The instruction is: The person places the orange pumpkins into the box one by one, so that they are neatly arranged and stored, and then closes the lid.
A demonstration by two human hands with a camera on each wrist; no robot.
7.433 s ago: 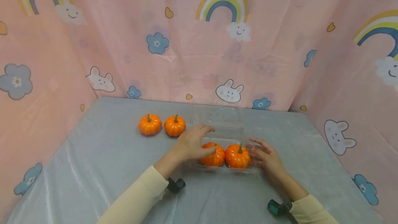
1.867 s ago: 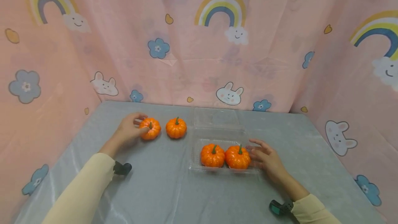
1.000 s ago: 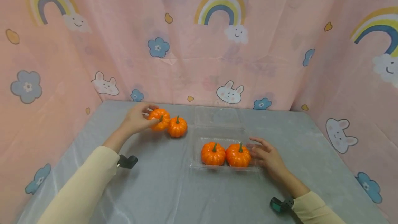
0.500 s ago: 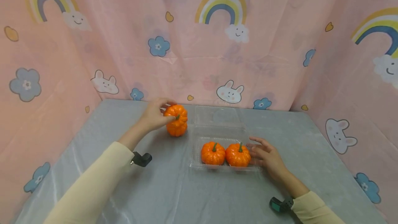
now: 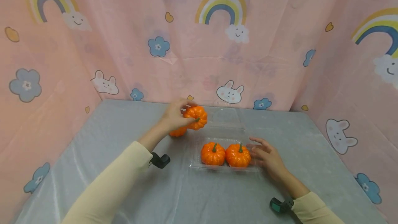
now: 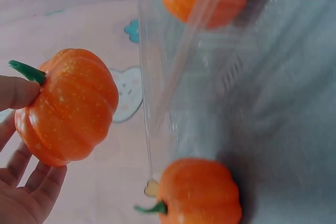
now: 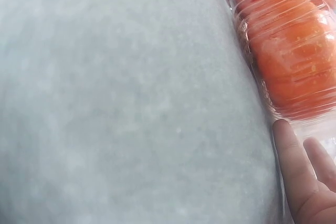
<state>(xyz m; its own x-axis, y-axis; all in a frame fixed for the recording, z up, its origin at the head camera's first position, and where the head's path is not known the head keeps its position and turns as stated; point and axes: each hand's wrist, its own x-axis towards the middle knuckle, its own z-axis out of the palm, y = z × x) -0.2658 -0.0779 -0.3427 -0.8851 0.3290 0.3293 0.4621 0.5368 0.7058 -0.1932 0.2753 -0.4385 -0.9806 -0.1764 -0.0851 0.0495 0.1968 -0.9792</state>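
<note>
My left hand (image 5: 175, 115) holds a small orange pumpkin (image 5: 199, 117) with a green stem, raised over the table; in the left wrist view the thumb presses beside the stem of this pumpkin (image 6: 73, 103) and the fingers support its other side. A second pumpkin (image 5: 178, 132) sits on the table, partly hidden behind that hand. Two more pumpkins, a left one (image 5: 212, 154) and a right one (image 5: 238, 155), stand side by side in the front of a clear plastic container (image 5: 195, 166). At the container's right end rests my right hand (image 5: 270, 160), its fingers (image 7: 291, 161) extended against the wall.
The container's clear lid (image 5: 225, 116) lies folded back toward the rear. A grey cloth (image 5: 174, 196) covers the table. A pink patterned curtain (image 5: 186, 72) closes off the back and both sides.
My left hand has taken hold of the far-left pumpkin, lifted it, and carried it rightward past the other loose pumpkin toward the container. My right hand stays in place.
</note>
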